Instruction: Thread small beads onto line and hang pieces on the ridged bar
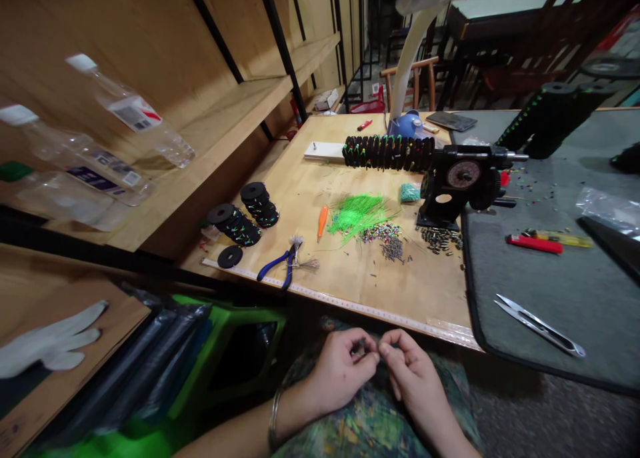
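Observation:
Over my lap, just in front of the table edge, my left hand (345,368) and my right hand (413,371) meet at the fingertips. Both are closed in a pinch. Whatever they pinch is too small to name; a dark bit shows inside the curled left fingers. On the wooden table (280,205) ahead lie a heap of bright green strands (360,213), a pile of multicoloured beads (380,233) and small grey metal pieces (393,248). Blue-handled pliers (283,261) and an orange-handled tool (323,221) rest left of these.
A black winding machine (460,178) carries a row of black spools (390,153). More spools (233,223) stand at the left. Tweezers (540,326) and a red lighter or knife (534,244) lie on the grey mat (520,285). A lamp (407,121) rises behind; bottles (135,115) lean on the shelf.

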Tool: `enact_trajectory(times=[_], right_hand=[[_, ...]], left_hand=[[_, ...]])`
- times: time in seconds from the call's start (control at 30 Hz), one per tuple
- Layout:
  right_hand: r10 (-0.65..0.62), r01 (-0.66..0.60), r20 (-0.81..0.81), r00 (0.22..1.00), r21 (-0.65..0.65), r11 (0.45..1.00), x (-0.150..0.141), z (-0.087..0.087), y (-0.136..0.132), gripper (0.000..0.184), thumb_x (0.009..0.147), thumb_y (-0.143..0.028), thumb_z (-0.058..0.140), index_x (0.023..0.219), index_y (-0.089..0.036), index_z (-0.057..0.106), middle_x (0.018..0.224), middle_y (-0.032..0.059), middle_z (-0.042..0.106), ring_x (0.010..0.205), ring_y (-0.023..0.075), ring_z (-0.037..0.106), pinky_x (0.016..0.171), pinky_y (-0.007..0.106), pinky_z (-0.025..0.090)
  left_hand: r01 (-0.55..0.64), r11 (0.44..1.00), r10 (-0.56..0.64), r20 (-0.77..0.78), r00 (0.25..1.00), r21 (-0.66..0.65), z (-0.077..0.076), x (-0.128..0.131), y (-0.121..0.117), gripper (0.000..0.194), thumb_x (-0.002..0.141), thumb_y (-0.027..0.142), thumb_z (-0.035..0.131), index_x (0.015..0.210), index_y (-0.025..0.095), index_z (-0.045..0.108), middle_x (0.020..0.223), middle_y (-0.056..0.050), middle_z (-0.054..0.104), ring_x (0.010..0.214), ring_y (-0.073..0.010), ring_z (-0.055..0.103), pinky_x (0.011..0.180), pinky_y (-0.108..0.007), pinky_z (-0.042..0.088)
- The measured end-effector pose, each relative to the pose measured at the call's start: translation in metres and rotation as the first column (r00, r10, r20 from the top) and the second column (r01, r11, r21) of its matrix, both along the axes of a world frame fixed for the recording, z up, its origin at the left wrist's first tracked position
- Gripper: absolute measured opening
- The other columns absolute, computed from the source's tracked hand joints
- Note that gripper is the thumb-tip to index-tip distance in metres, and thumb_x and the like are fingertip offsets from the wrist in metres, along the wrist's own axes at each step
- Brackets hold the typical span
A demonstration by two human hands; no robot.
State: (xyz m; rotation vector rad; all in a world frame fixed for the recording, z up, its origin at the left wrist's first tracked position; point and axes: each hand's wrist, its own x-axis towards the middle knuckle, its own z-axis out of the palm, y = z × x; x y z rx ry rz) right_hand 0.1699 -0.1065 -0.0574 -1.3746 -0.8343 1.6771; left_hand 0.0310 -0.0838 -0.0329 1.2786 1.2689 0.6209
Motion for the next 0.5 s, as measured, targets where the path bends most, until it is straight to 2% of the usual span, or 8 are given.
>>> enact_trajectory(times=[0.13, 0.3, 0.4, 0.5], right_hand=[[0.079, -0.079, 0.017, 0.997, 0.030, 0.996, 0.003, -0.003, -0.001, 0.046, 0.073, -0.064, 0.061, 0.085, -0.020, 0.051, 0.039, -0.0162, 0.031, 0.030, 0.0046, 0.022, 0.034, 0.016, 0.016], [0.221, -0.222, 0.064, 0.973, 0.024, 0.975, 0.004, -0.004, -0.004, 0.036, 0.078, -0.055, 0.059, 0.070, -0.020, 0.050, 0.039, -0.0143, 0.031, 0.033, 0.0048, 0.023, 0.036, 0.018, 0.018], [0.240, -0.245, 0.098, 0.966, 0.042, 0.969, 0.003, -0.001, -0.005, 0.033, 0.080, -0.050, 0.059, 0.068, -0.021, 0.047, 0.041, -0.0139, 0.030, 0.035, 0.0054, 0.022, 0.036, 0.019, 0.017], [0.223, -0.230, 0.089, 0.971, 0.066, 0.971, 0.002, 0.000, -0.007, 0.032, 0.082, -0.049, 0.056, 0.069, -0.023, 0.044, 0.043, -0.0137, 0.029, 0.037, 0.0059, 0.022, 0.037, 0.018, 0.016]], left_hand=[[0.001, 0.999, 0.002, -0.045, 0.999, 0.054, 0.001, -0.004, 0.001, 0.009, 0.074, 0.020, 0.061, 0.070, 0.013, 0.064, 0.056, 0.003, 0.049, 0.053, -0.0101, 0.043, 0.050, -0.020, 0.033], [0.019, 0.978, 0.000, -0.093, 0.996, 0.206, 0.010, -0.012, 0.007, 0.010, 0.083, 0.019, 0.054, 0.082, 0.015, 0.062, 0.073, -0.002, 0.062, 0.065, -0.0137, 0.056, 0.059, -0.022, 0.041], [0.035, 0.955, 0.007, -0.142, 0.990, 0.293, 0.012, -0.014, 0.007, 0.014, 0.087, 0.021, 0.050, 0.082, 0.016, 0.061, 0.073, -0.002, 0.062, 0.067, -0.0144, 0.057, 0.063, -0.023, 0.042], [0.005, 0.952, 0.036, -0.127, 0.991, 0.305, 0.009, -0.015, 0.008, 0.014, 0.089, 0.023, 0.049, 0.086, 0.017, 0.062, 0.073, -0.001, 0.062, 0.066, -0.0140, 0.056, 0.063, -0.022, 0.042]])
